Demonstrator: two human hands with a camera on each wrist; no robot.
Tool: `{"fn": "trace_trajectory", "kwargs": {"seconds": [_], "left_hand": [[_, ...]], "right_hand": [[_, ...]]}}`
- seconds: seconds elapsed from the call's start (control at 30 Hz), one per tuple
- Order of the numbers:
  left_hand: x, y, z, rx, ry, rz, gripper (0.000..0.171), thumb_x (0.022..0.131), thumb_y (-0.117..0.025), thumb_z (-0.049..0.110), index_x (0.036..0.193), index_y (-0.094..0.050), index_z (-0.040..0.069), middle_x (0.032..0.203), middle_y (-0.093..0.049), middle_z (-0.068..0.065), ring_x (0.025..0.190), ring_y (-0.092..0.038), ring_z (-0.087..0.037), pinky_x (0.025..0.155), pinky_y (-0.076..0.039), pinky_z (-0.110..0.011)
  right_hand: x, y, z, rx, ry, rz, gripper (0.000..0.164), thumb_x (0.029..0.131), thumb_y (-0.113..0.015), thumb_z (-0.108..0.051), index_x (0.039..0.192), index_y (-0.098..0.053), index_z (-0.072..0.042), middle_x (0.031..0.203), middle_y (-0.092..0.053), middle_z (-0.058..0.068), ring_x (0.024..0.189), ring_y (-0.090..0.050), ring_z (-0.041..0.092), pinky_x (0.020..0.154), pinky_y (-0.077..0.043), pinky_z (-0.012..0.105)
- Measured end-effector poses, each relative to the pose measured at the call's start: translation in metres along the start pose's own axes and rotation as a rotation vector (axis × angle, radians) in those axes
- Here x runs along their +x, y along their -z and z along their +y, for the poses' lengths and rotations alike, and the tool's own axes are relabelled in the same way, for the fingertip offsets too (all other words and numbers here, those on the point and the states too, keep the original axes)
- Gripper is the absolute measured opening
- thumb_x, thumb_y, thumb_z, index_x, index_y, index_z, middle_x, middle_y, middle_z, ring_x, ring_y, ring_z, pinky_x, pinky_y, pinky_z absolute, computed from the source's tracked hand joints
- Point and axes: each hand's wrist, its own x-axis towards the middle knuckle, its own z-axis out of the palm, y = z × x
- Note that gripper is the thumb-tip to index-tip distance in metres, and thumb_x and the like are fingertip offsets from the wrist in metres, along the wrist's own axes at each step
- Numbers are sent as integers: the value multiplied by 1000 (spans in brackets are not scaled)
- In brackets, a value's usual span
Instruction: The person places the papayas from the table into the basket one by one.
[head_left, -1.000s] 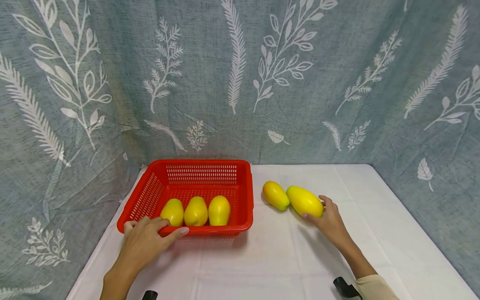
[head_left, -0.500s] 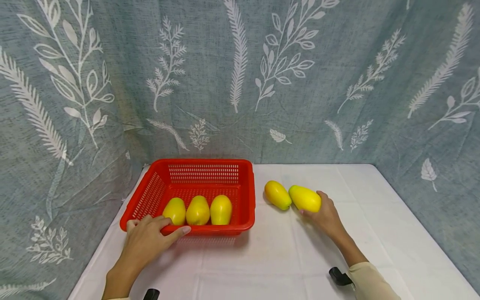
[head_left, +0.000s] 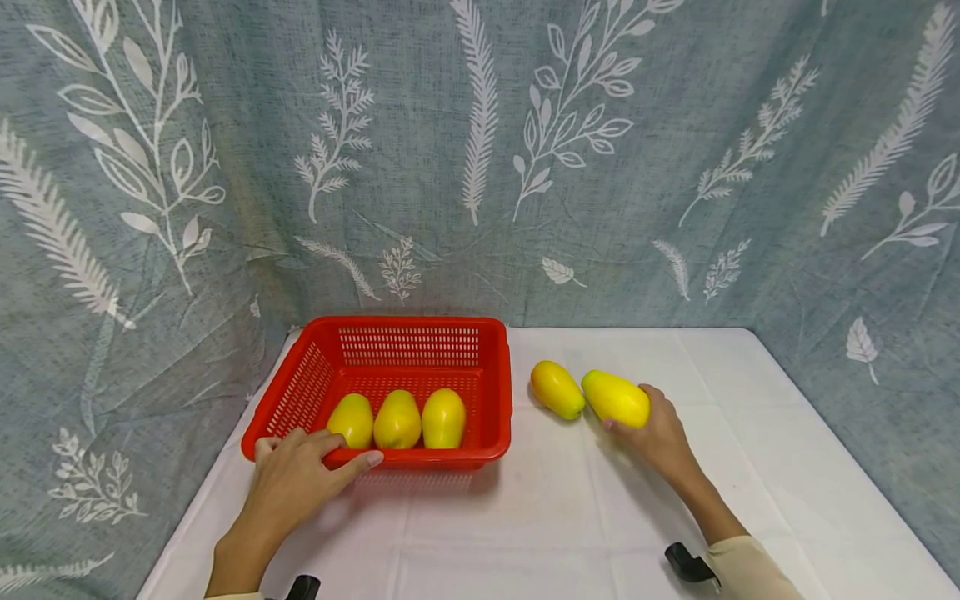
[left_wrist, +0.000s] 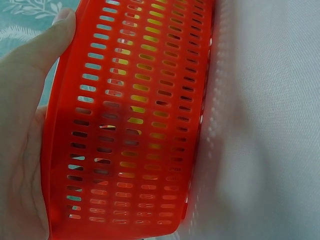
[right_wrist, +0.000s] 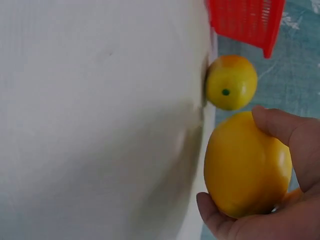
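A red plastic basket (head_left: 495, 417) with slotted sides stands on the white table at the left. Three yellow mangoes lie side by side in its front half, among them the right-hand mango (head_left: 443, 419). My left hand (head_left: 296, 483) grips the basket's front rim, its thumb (left_wrist: 64, 30) lying along the edge. Right of the basket, my right hand (head_left: 656, 437) holds a large yellow mango (head_left: 611, 398) by its near end, thumb and fingers on opposite sides. Just left of that one lies another mango (head_left: 557, 390), orange at one end and green at the tip.
A white cloth (head_left: 525, 533) covers the table. Behind and on both sides hangs a grey-green curtain (head_left: 420, 167) printed with white leaves. Black wrist-worn pieces show beside both forearms, one of them a black mount (head_left: 686, 562) on the right.
My right hand has closed further round the large mango, which has shifted slightly. The left hand keeps its place on the basket rim. The head view has moved a little.
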Motion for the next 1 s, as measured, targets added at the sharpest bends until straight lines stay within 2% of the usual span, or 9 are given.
{"fn": "trace_trajectory", "kwargs": {"seconds": [0.23,0.47,0.67,0.87,1.0], "left_hand": [[2,2,1,-3,-1,-1,60,88,-68,77,93,-77,17,99,-77,-5,92,-59,-28,80,-27,-52],[4,4,1,-4,3,-15,63,88,-67,77,96,-78,16,102,-77,-6,94,-60,-28,81,-27,-52],[6,5,1,-2,14,-35,64,87,-66,78,96,-78,15,101,-77,-6,93,-59,-28,81,-26,-52],[8,5,0,-6,17,-39,61,87,-65,79,87,-74,19,89,-73,1,89,-57,-25,79,-25,-50],[9,6,1,-9,18,-45,61,87,-65,80,87,-74,20,88,-72,2,89,-57,-25,79,-25,-50]], "right_hand": [[-9,8,-15,31,19,5,91,91,-82,-29,156,-31,10,151,-43,36,135,-48,49,112,-38,65],[-20,11,-44,56,76,11,88,92,-80,-36,156,-36,5,148,-49,28,123,-55,40,101,-44,55],[-22,5,-70,87,129,-2,87,91,-82,-36,156,-38,1,149,-50,24,121,-57,37,99,-47,53],[-20,-6,-96,122,157,-29,83,90,-83,-33,155,-41,-3,147,-53,18,118,-58,34,97,-48,51],[-17,-13,-114,155,172,-59,83,89,-84,-34,154,-43,-6,143,-55,15,113,-59,31,93,-49,46]]}}
